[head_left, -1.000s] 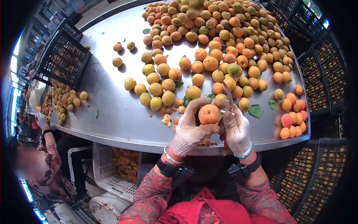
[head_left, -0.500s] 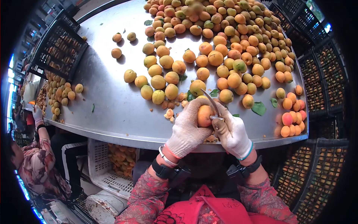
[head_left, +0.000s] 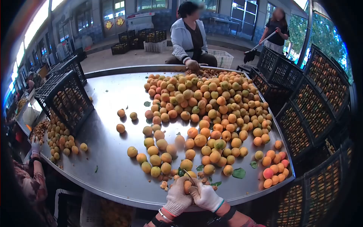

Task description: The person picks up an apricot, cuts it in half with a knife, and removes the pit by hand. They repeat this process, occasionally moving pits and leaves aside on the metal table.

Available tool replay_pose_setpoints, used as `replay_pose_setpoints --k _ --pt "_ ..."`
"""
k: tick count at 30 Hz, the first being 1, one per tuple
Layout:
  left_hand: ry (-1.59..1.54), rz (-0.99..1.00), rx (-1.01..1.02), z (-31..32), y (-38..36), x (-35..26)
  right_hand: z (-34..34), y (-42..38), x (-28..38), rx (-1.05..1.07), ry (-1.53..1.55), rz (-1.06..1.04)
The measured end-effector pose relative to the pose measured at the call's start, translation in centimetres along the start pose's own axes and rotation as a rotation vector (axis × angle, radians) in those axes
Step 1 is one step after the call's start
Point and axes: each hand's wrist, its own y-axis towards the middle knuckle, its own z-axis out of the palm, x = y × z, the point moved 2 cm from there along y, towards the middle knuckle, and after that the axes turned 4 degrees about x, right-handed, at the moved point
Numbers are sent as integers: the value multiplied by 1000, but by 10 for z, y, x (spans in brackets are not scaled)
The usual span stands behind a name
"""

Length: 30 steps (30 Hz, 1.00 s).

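Near the front edge of the metal table, my left hand [head_left: 177, 197], in a white knit glove, is closed around an apricot [head_left: 187, 187]. My right hand [head_left: 208, 198], gloved too, grips a small knife [head_left: 189, 175] whose thin curved blade points up and left beside the apricot. Both hands are pressed close together, and fingers cover part of the fruit and the knife's handle. Just beyond them lie apricot scraps [head_left: 163, 185], a green leaf [head_left: 238, 173] and loose whole apricots [head_left: 155, 160].
A large apricot heap [head_left: 211, 98] covers the table's far right. A black crate [head_left: 68, 100] is tipped over fruit at left. Filled crates [head_left: 321, 102] stand at right. One person [head_left: 191, 38] sits across the table; another [head_left: 278, 30] holds a broom. A co-worker's gloved hand [head_left: 35, 145] shows at left.
My view has tilted upward, so the far side of the table and the people there now show. My hands sit lower in the picture, still holding the apricot and knife.
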Motion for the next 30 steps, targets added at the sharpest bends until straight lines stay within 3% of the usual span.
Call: replay_pose_setpoints --k 3,8,14,17,20,21,23,27,29,30 --pt "-90 -92 60 -3 0 -2 -8 4 10 46 66 39" --pt "-57 -64 43 -4 0 -2 -6 5 8 88 124 165" --pt "-16 26 27 -7 1 1 3 8 1 205 -45 221" --pt "-119 -23 100 -14 4 1 -5 10 0 200 118 209" --pt "-409 -98 307 -27 9 -1 -10 8 -2 68 274 165" --pt "-467 -56 303 -31 10 -6 -5 12 -12 80 277 178" --pt "-307 38 224 -31 12 -5 3 10 -19 -152 363 -56" --pt "-187 154 8 -30 13 -6 -10 6 5 -79 165 199" --pt "-199 231 21 -34 14 -5 -13 10 19 -57 127 169" --pt "-182 208 33 -35 14 -5 -11 10 19 -1 271 259"
